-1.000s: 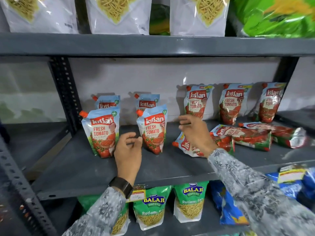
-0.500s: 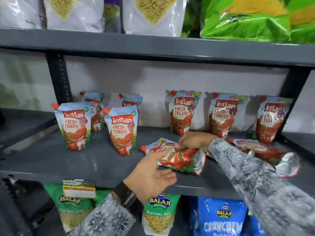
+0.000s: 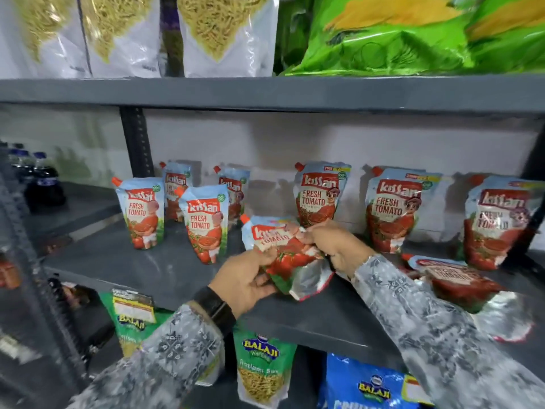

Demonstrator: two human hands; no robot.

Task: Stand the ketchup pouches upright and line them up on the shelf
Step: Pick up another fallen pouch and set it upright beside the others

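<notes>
A: Red and blue ketchup pouch (image 3: 283, 249), where's it sitting?
B: Tilted over the grey shelf (image 3: 147, 270), between both hands. Left hand (image 3: 247, 280) clasps its lower edge, right hand (image 3: 333, 246) pinches the upper right side.
A: Others?
B: Seven standing pouches (image 3: 320, 194) behind, one lying pouch (image 3: 460, 278) flat at right.

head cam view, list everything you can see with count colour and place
standing ketchup pouches: seven, blue and red, middle shelf
held ketchup pouch: one, tilted, in both hands
lying ketchup pouch: at least one, red, shelf's right
white snack bags: several, top shelf
green bags: top right
Balaji packs: green and blue, bottom shelf
dark bottles: far left
left hand: on the pouch's lower part
right hand: grip on its upper part
</notes>
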